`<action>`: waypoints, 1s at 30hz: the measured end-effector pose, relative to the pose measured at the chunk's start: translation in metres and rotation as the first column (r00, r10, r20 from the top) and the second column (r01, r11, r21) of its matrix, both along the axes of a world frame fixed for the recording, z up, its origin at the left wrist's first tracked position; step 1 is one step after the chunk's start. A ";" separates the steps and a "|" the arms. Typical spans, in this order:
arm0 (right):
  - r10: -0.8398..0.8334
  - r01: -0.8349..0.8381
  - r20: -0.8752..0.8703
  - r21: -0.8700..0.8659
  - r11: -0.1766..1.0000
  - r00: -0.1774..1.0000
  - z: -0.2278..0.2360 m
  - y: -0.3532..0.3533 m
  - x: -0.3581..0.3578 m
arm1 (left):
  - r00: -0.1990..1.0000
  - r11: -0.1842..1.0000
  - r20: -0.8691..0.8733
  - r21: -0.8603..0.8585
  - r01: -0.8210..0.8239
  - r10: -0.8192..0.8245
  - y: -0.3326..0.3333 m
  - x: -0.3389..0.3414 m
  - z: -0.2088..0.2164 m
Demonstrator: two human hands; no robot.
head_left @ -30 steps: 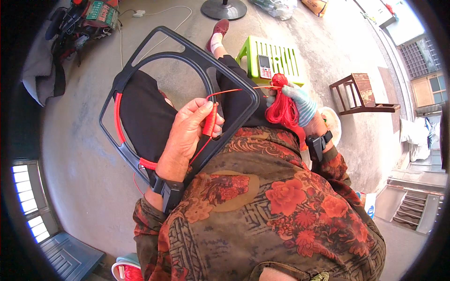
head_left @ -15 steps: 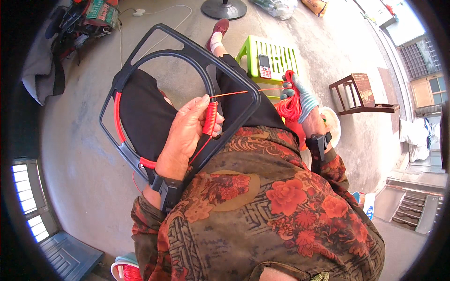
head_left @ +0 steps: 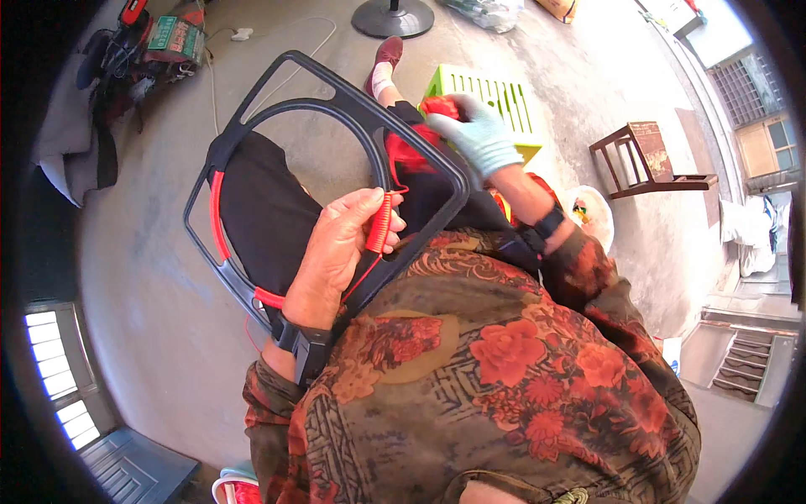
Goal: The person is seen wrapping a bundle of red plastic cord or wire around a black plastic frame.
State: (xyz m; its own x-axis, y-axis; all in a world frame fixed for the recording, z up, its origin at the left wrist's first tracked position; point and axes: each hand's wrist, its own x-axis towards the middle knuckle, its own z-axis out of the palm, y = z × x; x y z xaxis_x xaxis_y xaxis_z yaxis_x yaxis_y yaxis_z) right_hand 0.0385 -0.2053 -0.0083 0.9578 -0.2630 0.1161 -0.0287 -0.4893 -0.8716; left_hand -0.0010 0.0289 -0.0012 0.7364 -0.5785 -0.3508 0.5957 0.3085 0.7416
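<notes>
A black plastic frame (head_left: 337,87) with a round inner ring lies across my lap. My bare left hand (head_left: 332,244) is closed around a bar of the ring where red cord (head_left: 381,223) is wound in tight coils. Wearing a pale blue-grey glove, my right hand (head_left: 483,139) grips a bundle of red cord (head_left: 438,107) above my knee, beyond the frame's right side. Part of the bundle dangles, blurred, behind the frame's bar, and a strand runs to the coils. Further red windings (head_left: 219,214) cover the ring's left side.
A green slatted stool (head_left: 504,94) stands just beyond my right hand. To the right are a wooden chair (head_left: 648,164) and a white bucket (head_left: 598,220). A round black base (head_left: 393,18) and a pale cable (head_left: 312,55) are on the floor ahead. Another red-filled container (head_left: 227,490) sits at lower left.
My right hand has swung left and forward with the cord bundle, now hiding the phone on the stool. The taut strand has gone slack. My left hand keeps its grip.
</notes>
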 end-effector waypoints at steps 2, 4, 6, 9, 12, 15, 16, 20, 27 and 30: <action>0.019 -0.007 -0.056 0.221 0.975 0.998 -0.004 0.027 0.013 | 0.999 0.999 0.010 0.032 0.033 -0.033 0.000 -0.002 0.002; 0.199 -0.196 0.039 0.439 0.877 0.979 -0.027 0.047 0.019 | 0.999 0.998 -0.004 0.039 0.050 -0.050 0.000 -0.004 0.005; 0.451 -0.313 0.051 0.789 0.529 0.891 -0.032 0.055 -0.001 | 0.997 0.997 -0.030 0.039 0.066 -0.065 0.000 -0.005 0.005; 0.637 -0.314 0.243 0.950 -0.001 0.732 -0.027 0.055 -0.013 | 0.996 0.998 -0.064 0.037 0.057 -0.054 -0.001 -0.006 0.003; 0.702 -0.482 0.272 0.869 0.115 0.658 0.037 0.066 -0.026 | 1.000 1.000 0.003 0.013 0.021 -0.021 0.005 -0.008 -0.011; 0.532 -0.083 0.046 0.996 0.045 0.846 0.052 0.077 -0.015 | 0.992 0.993 0.109 -0.107 -0.053 0.064 0.000 -0.009 -0.009; 0.712 -0.084 0.287 0.948 -0.306 0.641 0.038 0.065 -0.008 | 0.979 0.993 0.167 -0.036 -0.115 0.120 -0.003 -0.009 -0.011; 0.628 -0.242 0.071 0.951 0.192 0.775 0.020 0.045 -0.010 | 0.959 0.985 0.232 0.008 -0.171 0.164 -0.001 -0.010 -0.018; 0.620 -0.444 -0.193 0.544 0.712 0.760 0.025 0.025 -0.004 | 0.998 0.997 0.033 -0.056 -0.049 0.051 -0.002 0.001 -0.015; 0.500 -0.566 -0.424 -0.039 0.823 0.755 0.042 0.021 -0.014 | 0.993 0.995 0.081 -0.052 -0.081 0.085 0.000 0.002 -0.024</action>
State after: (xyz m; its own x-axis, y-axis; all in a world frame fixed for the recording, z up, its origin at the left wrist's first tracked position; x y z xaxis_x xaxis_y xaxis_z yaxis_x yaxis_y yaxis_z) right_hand 0.0248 -0.1844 0.0333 0.9106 0.2935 -0.2910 -0.0320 -0.6519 -0.7576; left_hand 0.0010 0.0286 -0.0255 0.8077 -0.5294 -0.2595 0.5036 0.3908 0.7705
